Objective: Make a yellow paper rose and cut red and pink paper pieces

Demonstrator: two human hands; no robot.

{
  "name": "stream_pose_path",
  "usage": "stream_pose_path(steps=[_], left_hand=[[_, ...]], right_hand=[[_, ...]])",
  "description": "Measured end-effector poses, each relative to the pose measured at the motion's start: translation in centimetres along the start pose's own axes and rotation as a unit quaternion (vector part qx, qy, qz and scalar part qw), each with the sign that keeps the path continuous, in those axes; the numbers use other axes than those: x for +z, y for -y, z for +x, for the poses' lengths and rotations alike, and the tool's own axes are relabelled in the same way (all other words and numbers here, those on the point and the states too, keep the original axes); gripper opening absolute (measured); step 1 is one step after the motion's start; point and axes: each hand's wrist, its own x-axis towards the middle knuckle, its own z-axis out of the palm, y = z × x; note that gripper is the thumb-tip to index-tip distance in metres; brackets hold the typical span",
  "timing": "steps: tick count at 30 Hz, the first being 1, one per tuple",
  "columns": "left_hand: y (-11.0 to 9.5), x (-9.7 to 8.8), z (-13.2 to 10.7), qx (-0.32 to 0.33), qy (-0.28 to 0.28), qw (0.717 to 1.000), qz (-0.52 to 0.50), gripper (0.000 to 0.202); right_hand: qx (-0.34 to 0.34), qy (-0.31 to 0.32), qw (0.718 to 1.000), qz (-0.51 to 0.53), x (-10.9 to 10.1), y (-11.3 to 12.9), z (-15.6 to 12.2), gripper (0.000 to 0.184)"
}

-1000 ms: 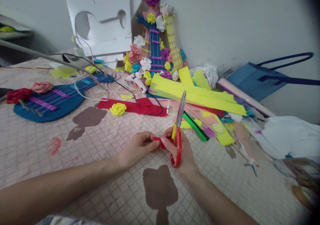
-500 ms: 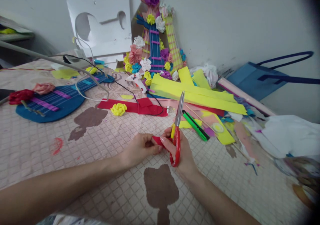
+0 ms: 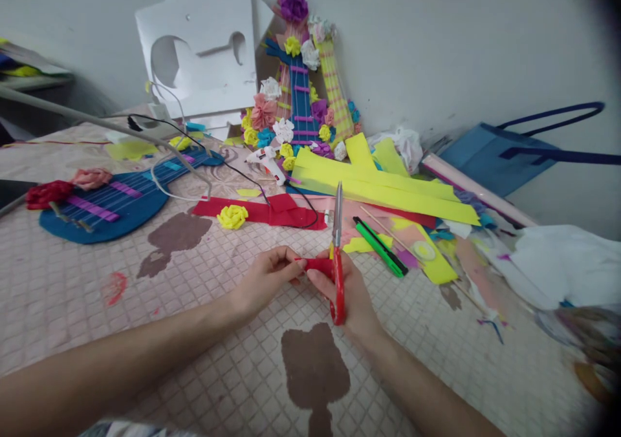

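Between my two hands is a small folded piece of red crepe paper or felt. My left hand pinches its left end between thumb and fingertips. My right hand grips the other end, and red-handled scissors rest in the same hand, blades pointing up and away. Something yellow shows behind the scissors, mostly hidden. Beyond my left hand lies a yellow paper flower beside a red strip. A green utility knife lies past my right hand.
A blue guitar cutout with paper roses lies at left. A white glue gun with a black cord sits behind the red strip. Yellow strips and scraps spread to the right. Flower-covered guitars lean against the wall near white foam board.
The scissors have turned more upright and shifted slightly left. My left hand has moved a little up, and the red piece now lies flatter between the hands.
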Motion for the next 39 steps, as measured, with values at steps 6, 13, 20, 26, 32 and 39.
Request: stream_pose_path(steps=[6,13,20,26,32,39], left_hand=[[0.1,0.0,0.2,-0.01,0.025,1.0,-0.015,0.025],[-0.8,-0.3,0.2,-0.008,-0.007,1.0,-0.003,0.021],[-0.7,-0.9,0.7,-0.071,0.013,0.995,-0.066,0.024],[-2.7,-2.3,1.4,-0.042,-0.022,0.987,-0.155,0.02],[-5.0,-3.6,1.7,0.019,-0.058,0.972,-0.228,0.019],[-6.0,-3.2,1.1,0.069,-0.072,0.969,-0.224,0.017]], right_hand=[[-0.006,-0.005,1.0,-0.022,0.6,0.5,-0.1,0.03],[-0.029,-0.009,0.999,-0.01,0.5,-0.2,0.2,0.021],[-0.027,0.005,0.999,0.022,0.3,-0.4,0.2,0.026],[-0.038,0.097,0.995,0.012,-1.0,-0.6,-0.2,0.037],[0.018,0.185,0.982,-0.036,-1.4,-0.3,-1.3,0.043],[0.037,0.183,0.977,-0.105,0.1,1.5,-2.6,0.032]])
